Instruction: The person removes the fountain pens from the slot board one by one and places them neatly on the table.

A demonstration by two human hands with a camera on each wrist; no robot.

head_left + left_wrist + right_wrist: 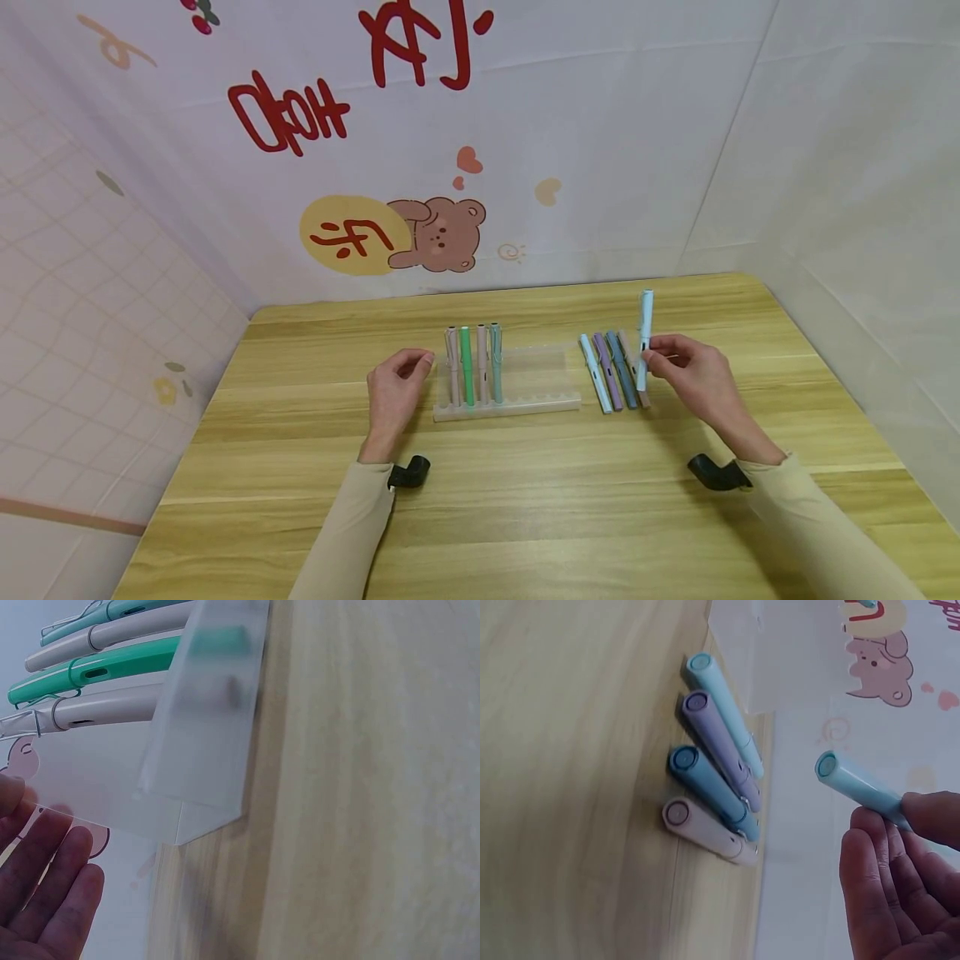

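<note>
My right hand (697,377) pinches a light blue pen (646,325) between thumb and fingers, held nearly upright above the table. Just left of it, several capped pens lie side by side: a light blue pen (596,374), a purple pen (718,748), a dark blue pen (711,789) and a pale pink pen (705,829). My left hand (395,390) pinches the left side edge of a clear plastic pen stand (536,371). Pens stand upright in its left part: pale pinkish ones (453,367), a green pen (467,367) and a teal pen (497,367).
The wooden table (525,517) extends to a white printed cloth wall (600,125) behind. Cloth walls also rise at left and right. A black wrist mount (410,472) sits at the left cuff, another black mount (718,472) at the right.
</note>
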